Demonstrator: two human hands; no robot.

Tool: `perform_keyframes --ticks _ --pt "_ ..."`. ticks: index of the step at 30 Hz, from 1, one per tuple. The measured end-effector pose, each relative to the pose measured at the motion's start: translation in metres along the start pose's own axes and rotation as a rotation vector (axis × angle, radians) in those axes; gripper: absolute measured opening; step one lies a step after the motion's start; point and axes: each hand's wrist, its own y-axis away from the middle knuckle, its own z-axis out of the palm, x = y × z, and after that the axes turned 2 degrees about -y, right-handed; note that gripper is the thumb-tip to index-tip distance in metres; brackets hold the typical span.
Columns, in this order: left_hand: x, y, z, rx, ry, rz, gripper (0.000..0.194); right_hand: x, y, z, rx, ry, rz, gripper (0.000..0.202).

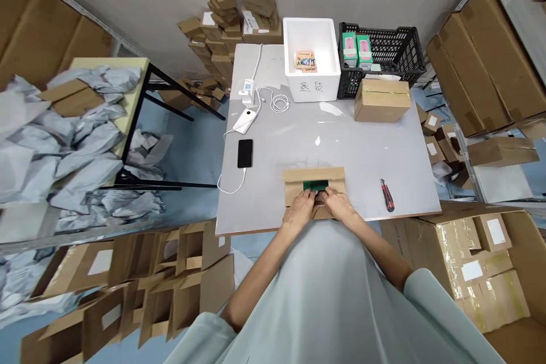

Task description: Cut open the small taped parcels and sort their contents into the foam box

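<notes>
Cardboard box (314, 174) holds a green item (315, 185), left hand (300, 207) and right hand (338, 203) at its near side, grip unclear.

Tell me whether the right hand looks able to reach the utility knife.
Likely yes: only bare tabletop shows between the cardboard box under the right hand and the utility knife, though the hand must leave the box first.

Two hands (299, 209) (338, 205), one knife (387, 195), one crate (410, 56)
</notes>
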Motion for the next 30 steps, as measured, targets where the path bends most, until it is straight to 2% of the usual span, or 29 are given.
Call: perform_keyframes --ticks 5,10,13,16,19,21,24,30 --pt "0.004 0.014 -0.019 0.064 -0.037 -0.071 0.049 0.012 0.021 -0.011 0.137 0.033 0.096 0.037" --pt "-0.012 0.021 -0.034 0.11 -0.138 -0.165 0.061 0.036 0.043 -0.002 0.255 -0.063 0.201 0.036" --pt "-0.009 -0.003 -0.031 0.067 -0.134 -0.104 0.062 0.041 0.048 0.011 0.332 -0.141 0.176 0.045" --pt "0.013 -0.053 -0.017 -0.046 -0.084 -0.032 0.068 0.04 0.048 0.021 0.372 -0.203 0.179 0.049" --pt "0.038 -0.104 0.001 -0.105 -0.09 -0.053 0.066 0.037 0.046 0.027 0.373 -0.237 0.198 0.051" --pt "0.047 -0.125 0.013 -0.115 -0.119 -0.098 0.061 0.037 0.045 0.028 0.369 -0.249 0.198 0.051" --pt "0.048 -0.134 0.024 -0.11 -0.173 -0.126 0.056 0.036 0.045 0.031 0.367 -0.263 0.191 0.05" --pt "0.033 -0.12 0.024 -0.111 -0.271 -0.057 0.059 0.035 0.043 0.041 0.426 -0.311 0.204 0.049"
